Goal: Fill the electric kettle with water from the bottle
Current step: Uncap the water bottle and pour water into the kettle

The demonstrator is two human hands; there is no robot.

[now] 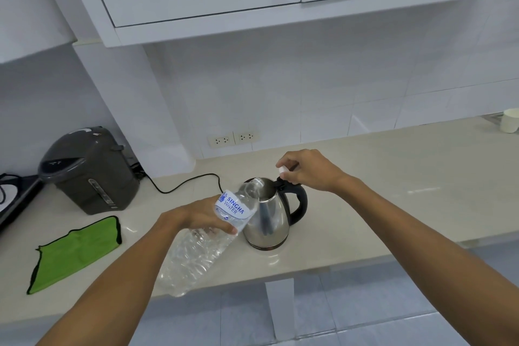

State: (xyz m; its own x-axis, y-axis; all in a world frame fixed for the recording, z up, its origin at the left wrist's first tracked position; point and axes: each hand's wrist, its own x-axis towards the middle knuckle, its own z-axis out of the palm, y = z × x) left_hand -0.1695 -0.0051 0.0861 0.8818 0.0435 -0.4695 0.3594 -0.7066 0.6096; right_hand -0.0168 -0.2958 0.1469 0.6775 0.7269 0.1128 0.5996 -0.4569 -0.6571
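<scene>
On the pale worktop [393,177], the left hand [196,218] grips the tilted clear plastic water bottle [213,233] to pour into the steel electric kettle [271,219]; the right hand [309,170] pinches the white cap [281,169] while holding the kettle's lid lever open.

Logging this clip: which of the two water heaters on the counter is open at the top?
The steel kettle with the black handle, under the tilted bottle. The dark grey hot-water pot at the left has its lid shut.

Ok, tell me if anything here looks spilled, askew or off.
No spill shows on the counter. The bottle is tilted on purpose, its neck over the open kettle. One oddity: the kettle's cord isn't visibly plugged into the wall sockets. The green cloth lies slightly rumpled.
</scene>
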